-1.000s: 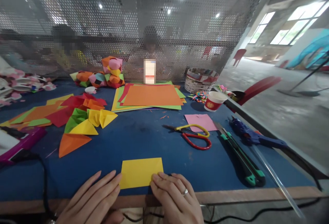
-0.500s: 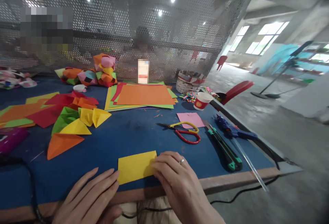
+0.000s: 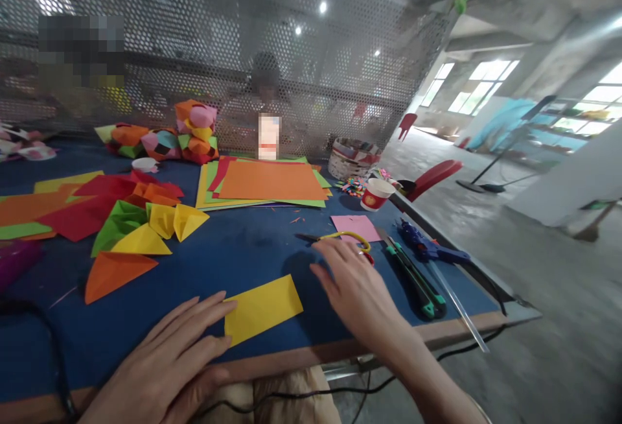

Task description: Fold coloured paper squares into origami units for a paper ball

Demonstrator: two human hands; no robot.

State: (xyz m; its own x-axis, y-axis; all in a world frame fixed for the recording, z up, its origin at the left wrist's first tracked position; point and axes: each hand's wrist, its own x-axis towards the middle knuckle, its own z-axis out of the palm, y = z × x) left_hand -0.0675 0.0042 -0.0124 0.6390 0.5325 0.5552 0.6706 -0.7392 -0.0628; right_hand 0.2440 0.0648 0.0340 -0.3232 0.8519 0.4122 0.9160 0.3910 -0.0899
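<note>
A yellow paper rectangle [image 3: 265, 310] lies flat near the table's front edge. My left hand [image 3: 179, 346] is open, its outstretched fingertips resting on the left end of this paper. My right hand [image 3: 352, 288] is off the paper, above the scissors [image 3: 346, 236] with yellow and red handles, and covers much of them. Its thumb stands apart from the fingers and nothing shows in its grasp; whether it touches the scissors I cannot tell. Behind the scissors lies a pink paper square [image 3: 357, 226]. To their right is a green and black utility knife [image 3: 413, 275].
A blue glue gun [image 3: 430, 242] with a clear glue stick lies at the table's right edge. Folded paper pieces [image 3: 131, 236] spread over the left side. At the back are stacked coloured sheets [image 3: 272, 179], a paper cup [image 3: 376, 194] and a woven basket [image 3: 352, 159].
My right hand has left the yellow paper and moved up and right over the scissors. My left hand stays at the paper's left end. The view has shifted slightly.
</note>
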